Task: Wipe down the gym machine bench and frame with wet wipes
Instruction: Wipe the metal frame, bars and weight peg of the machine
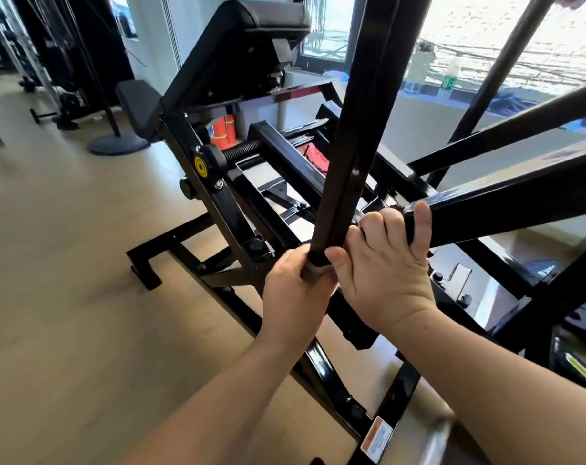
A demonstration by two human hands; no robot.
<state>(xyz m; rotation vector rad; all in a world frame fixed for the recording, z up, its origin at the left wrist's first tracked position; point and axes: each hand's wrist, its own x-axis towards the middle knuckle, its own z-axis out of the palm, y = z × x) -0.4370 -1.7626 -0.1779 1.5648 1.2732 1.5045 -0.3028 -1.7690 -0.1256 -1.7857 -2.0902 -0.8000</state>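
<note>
Frame wiping is judged under way: a wipe (pixel 313 276) is gripped round the upright bar (pixel 348 146) by the left hand (pixel 295 290), a slanted bar (pixel 502 209) is grasped by the right hand (pixel 385 273), and the bench (pixel 237 45) is unattended.

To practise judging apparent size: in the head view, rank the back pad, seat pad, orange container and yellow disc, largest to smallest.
1. back pad
2. seat pad
3. orange container, partly hidden
4. yellow disc
</note>
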